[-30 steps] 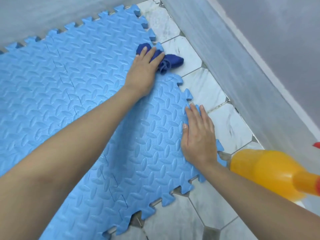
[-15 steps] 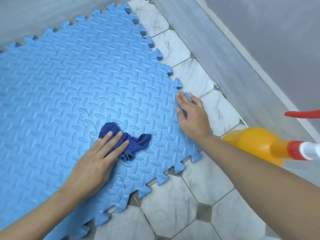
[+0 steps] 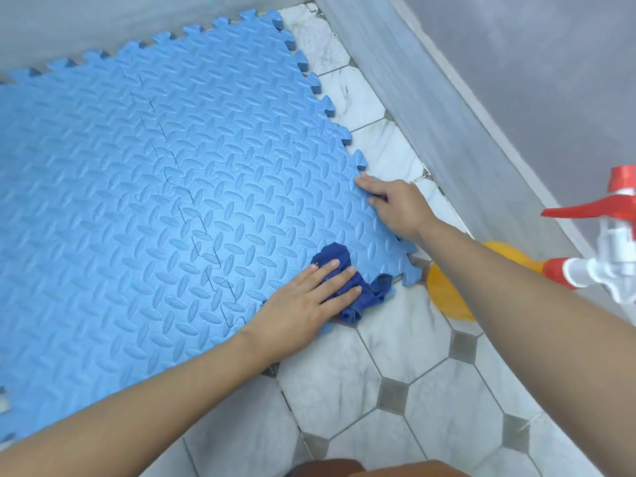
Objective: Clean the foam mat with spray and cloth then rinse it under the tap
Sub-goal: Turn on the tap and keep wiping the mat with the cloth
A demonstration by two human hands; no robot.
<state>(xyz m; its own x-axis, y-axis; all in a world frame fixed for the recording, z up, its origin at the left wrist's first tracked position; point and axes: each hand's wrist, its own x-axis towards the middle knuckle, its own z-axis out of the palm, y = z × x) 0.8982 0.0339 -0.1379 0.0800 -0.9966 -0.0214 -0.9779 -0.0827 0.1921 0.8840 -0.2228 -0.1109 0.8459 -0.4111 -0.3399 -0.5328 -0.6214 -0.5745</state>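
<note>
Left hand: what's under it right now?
The dark blue cloth, pressed flat on the foam mat near its corner. The cloth's part beneath the left hand is hidden.

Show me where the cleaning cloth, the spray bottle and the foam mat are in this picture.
cloth (image 3: 361, 297), head view, on the bunched dark blue fabric just past the fingers.
spray bottle (image 3: 444, 297), head view, on its orange body below the forearm.
foam mat (image 3: 172, 201), head view, on its bare textured blue surface.
</note>
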